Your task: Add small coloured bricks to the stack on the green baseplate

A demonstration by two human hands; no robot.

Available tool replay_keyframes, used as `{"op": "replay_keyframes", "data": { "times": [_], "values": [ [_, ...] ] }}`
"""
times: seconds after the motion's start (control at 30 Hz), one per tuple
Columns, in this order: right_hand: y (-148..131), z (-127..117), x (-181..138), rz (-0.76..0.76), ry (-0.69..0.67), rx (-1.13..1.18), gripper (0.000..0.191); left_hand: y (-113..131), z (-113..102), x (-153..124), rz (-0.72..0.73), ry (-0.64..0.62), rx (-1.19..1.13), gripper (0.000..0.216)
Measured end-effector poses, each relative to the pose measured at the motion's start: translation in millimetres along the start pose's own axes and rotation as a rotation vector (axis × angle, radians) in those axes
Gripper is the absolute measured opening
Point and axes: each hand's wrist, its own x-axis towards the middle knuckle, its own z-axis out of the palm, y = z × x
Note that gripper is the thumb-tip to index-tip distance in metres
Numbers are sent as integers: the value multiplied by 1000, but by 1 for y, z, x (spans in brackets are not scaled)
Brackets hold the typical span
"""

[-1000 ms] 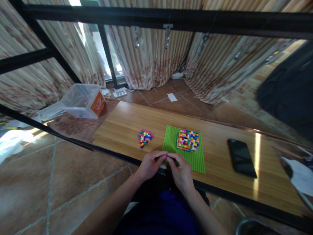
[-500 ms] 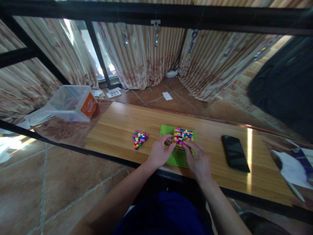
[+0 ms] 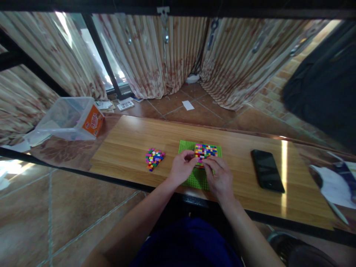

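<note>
A green baseplate (image 3: 185, 145) lies on the wooden table (image 3: 133, 141) and carries a multicoloured block of small bricks (image 3: 206, 150). My left hand (image 3: 181, 169) and my right hand (image 3: 219, 177) rest on the plate, fingertips pinched together at the block's near left edge. What they pinch is too small to make out. A small heap of loose coloured bricks (image 3: 154, 158) lies to the left of the plate, apart from both hands.
A black phone (image 3: 267, 170) lies flat to the right of the plate. A clear plastic box with an orange label (image 3: 72, 118) stands off the table's far left corner. A black frame bar (image 3: 69, 171) runs along the near edge. White paper (image 3: 330, 186) lies at far right.
Both hands have moved from the table's near edge, where they held a small piece together, forward onto the green plate and up to the brick block. The view has tilted down slightly.
</note>
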Motion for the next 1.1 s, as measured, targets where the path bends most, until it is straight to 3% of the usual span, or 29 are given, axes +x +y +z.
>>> {"op": "replay_keyframes", "data": {
  "times": [0.5,0.73,1.1],
  "values": [
    [2,8,-3,-39,38,-35,21,-4,7,-1,-77,47,-147,16],
    [3,10,-5,-55,86,-33,20,4,9,-3,-222,57,-339,17],
    [5,7,-3,-66,-29,-93,25,-2,13,-3,-195,79,-404,17]
  ]
}}
